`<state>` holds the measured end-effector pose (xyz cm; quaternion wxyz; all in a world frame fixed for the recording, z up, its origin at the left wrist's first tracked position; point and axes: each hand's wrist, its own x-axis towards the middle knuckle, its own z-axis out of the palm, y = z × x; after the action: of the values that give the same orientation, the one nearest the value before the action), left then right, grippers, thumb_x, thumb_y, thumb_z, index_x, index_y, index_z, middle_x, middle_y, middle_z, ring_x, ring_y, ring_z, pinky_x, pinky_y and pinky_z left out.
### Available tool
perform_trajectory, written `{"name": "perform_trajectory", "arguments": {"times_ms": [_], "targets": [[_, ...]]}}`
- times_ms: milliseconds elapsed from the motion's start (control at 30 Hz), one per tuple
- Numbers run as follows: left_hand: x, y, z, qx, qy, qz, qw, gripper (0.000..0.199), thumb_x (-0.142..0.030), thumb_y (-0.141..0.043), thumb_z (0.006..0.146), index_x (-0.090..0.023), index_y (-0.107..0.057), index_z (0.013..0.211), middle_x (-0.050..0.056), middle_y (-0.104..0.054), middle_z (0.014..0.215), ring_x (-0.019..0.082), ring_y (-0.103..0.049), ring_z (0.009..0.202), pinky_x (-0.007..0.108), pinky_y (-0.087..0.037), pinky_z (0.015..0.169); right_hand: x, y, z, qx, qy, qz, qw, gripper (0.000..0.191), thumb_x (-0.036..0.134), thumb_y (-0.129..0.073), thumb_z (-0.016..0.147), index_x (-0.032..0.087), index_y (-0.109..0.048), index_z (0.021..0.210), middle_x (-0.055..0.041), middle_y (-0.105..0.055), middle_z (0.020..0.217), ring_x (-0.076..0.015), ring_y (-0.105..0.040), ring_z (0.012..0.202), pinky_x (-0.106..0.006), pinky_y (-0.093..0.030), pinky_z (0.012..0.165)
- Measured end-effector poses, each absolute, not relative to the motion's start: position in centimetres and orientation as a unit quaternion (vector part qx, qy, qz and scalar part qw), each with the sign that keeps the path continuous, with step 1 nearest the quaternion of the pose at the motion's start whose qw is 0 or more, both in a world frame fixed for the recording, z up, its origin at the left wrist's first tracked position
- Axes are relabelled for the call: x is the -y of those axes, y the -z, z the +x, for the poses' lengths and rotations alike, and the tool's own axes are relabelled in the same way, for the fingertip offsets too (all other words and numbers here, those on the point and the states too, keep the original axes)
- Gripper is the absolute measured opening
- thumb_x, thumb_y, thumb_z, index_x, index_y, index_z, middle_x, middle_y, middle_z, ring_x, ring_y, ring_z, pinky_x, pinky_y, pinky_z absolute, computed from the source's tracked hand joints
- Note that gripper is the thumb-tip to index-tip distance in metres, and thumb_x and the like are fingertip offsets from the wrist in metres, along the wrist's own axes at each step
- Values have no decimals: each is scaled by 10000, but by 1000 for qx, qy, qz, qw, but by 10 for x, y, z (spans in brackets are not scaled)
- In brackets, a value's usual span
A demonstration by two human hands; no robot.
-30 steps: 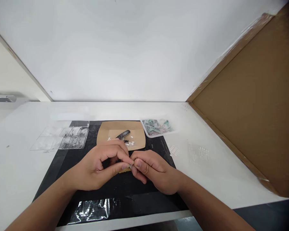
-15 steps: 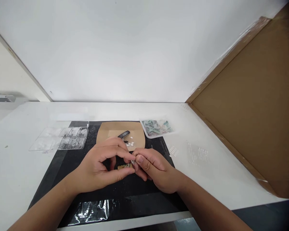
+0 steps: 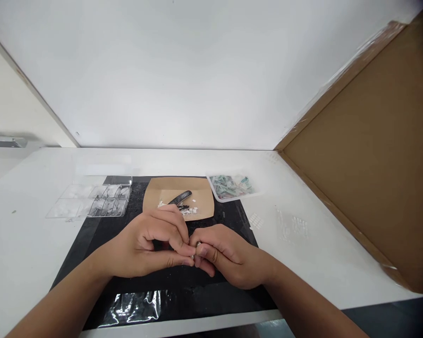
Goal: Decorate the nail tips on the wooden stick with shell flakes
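Above the black mat (image 3: pixel 193 293), my left hand (image 3: pixel 151 241) and my right hand (image 3: pixel 229 256) meet, their fingertips touching. My left thumb and forefinger are pinched together on something small, mostly covered by the fingers. Curled closed, my right hand also pinches between thumb and forefinger; a tiny pale bit shows there, too small to name. Just beyond the hands is a brown cardboard tray (image 3: pixel 206 192). It holds a dark, elongated tool (image 3: pixel 180 197), small white flakes (image 3: pixel 188 211) and some black bits.
On the left stands a clear compartment box (image 3: pixel 109 199) with its lid open and translucent pieces inside. A white tub (image 3: pixel 229 199) of greenish wrapped pieces is at the back right. Sheets of small white tabs (image 3: pixel 256 220) lie right of the mat. Cardboard (image 3: pixel 359 141) walls the right side.
My left thumb and forefinger have closed together against the right fingertips. The small shiny piece and yellowish strip seen between the hands are now hidden. The view has shifted slightly.
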<state>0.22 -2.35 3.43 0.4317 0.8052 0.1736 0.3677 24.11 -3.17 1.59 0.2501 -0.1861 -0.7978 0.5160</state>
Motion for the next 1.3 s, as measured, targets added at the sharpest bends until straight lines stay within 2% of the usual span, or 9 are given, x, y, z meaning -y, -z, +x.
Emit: {"name": "perform_trajectory", "arguments": {"times_ms": [300, 467, 600, 700, 800, 1300], "targets": [[24, -39, -2, -171, -322, 816, 448, 123, -68, -753, 932, -187, -782, 949, 68, -783, 878, 166, -719, 829, 322, -576, 842, 31, -14, 242, 806, -509, -176, 246, 389, 375, -347, 1159, 192, -602, 928, 44, -572, 653, -104, -549, 593, -225, -480, 650], [24, -36, -3, -185, -349, 812, 431, 162, -85, -739, 950, -192, -802, 1054, 61, -730, 880, 157, -674, 827, 296, -552, 790, 34, -17, 243, 783, -526, -191, 270, 389, 404, -367, 1160, 194, -583, 914, 60, -539, 630, -92, -502, 545, -217, -446, 613], [24, -31, -2, -203, -363, 807, 420, 316, -111, -748, 943, -223, -773, 1238, 42, -672, 881, 133, -624, 759, 257, -535, 696, 34, -17, 245, 762, -523, -228, 308, 389, 402, -363, 1166, 194, -572, 912, 62, -530, 615, -93, -469, 530, -225, -415, 592], [28, -26, 1, -205, -386, 771, 463, 533, -92, -752, 922, -242, -646, 1423, 9, -633, 862, 111, -592, 713, 230, -536, 667, 33, -16, 247, 746, -526, -234, 336, 376, 401, -368, 1168, 193, -568, 927, 71, -500, 604, -88, -426, 515, -227, -399, 585], [30, -23, 3, -206, -424, 731, 494, 643, -57, -705, 940, -264, -521, 1521, -10, -602, 855, 94, -570, 695, 200, -523, 642, 33, -15, 247, 729, -534, -236, 357, 356, 402, -378, 1168, 195, -565, 946, 79, -476, 600, -82, -393, 504, -223, -389, 577], [34, -27, 1, -183, -461, 713, 495, 476, -47, -617, 989, -237, -549, 1420, -14, -542, 836, 90, -506, 695, 187, -441, 619, 33, -15, 251, 701, -568, -238, 360, 370, 437, -390, 1162, 198, -559, 935, 62, -474, 621, -83, -400, 523, -224, -361, 556]]}}
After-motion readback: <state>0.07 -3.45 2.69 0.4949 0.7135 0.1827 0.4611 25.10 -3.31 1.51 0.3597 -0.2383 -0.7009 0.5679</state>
